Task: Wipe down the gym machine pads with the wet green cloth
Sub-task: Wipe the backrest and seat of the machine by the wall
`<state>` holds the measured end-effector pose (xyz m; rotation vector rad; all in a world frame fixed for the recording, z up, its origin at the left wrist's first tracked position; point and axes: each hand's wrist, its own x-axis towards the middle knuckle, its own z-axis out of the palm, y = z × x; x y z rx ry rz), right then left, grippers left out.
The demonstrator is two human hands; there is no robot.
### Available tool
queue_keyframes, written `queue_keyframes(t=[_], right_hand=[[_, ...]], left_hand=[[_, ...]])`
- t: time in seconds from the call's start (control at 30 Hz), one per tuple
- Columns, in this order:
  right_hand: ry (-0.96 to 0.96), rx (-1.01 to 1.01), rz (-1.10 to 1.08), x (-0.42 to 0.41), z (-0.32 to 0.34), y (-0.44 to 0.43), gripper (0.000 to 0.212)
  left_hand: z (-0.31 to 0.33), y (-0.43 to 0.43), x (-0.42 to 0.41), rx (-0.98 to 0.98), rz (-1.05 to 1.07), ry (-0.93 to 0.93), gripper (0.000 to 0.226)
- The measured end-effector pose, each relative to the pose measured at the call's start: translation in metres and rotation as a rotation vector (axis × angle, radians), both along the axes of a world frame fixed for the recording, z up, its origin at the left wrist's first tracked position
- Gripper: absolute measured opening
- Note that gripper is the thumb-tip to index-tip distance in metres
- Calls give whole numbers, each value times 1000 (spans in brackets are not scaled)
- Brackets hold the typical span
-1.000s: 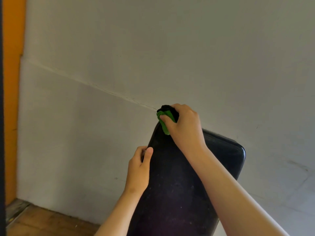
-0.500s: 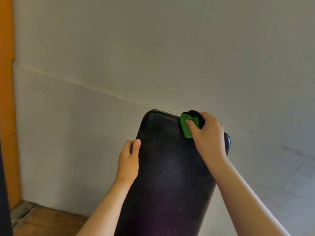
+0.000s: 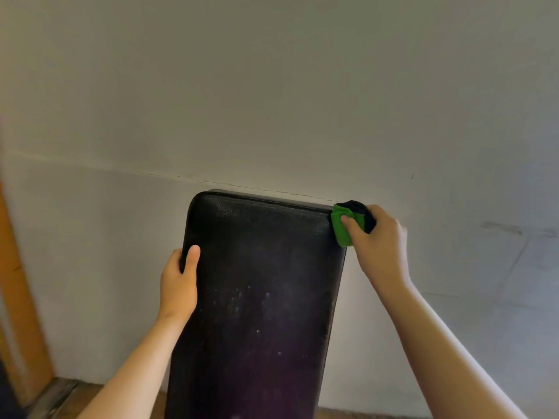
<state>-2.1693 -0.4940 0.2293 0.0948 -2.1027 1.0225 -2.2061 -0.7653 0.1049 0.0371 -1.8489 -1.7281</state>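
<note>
A long black padded gym pad [image 3: 260, 297] stands tilted upright in front of me, dusty with pale specks in its lower half. My right hand [image 3: 378, 249] grips a bunched green cloth [image 3: 344, 225] with a dark part behind it, pressed against the pad's top right corner. My left hand [image 3: 180, 282] grips the pad's left edge, thumb lying on the front face and fingers wrapped behind it.
A pale wall [image 3: 272, 101] with a thin crack line rises right behind the pad. An orange strip [image 3: 18, 297] runs down the left side. A wooden floor [image 3: 60, 400] shows at the bottom left.
My right hand has slid the green cloth rightward along the pad's top edge, from the left corner to the right corner. My left hand has kept its hold on the left edge.
</note>
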Motion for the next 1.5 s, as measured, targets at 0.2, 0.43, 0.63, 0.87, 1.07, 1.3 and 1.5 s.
queue_keyframes(t=[0.2,0.43,0.63,0.87,1.07,1.3,1.5], right_hand=[[-1,-72,166,-1,-19,11,18],[-113,-241,303,18,-74,12,15],[-172,-312,293,32,-108,-4,16],[-218,-303,285,35,-76,-7,13],[-34,-198,192,8,-10,-28,15],[26,-116,71,19,-70,-34,18],[-34,-197,51,44,-126,-54,21]], left_hand=[[3,6,-2,-30,135,-15,37],[5,8,-5,-58,268,-112,45],[6,11,-3,-60,284,-103,48],[10,15,-1,-46,325,-125,41],[8,12,0,-57,294,-118,43],[-5,5,-4,-25,218,-67,52],[-3,5,-2,-34,178,-81,48]])
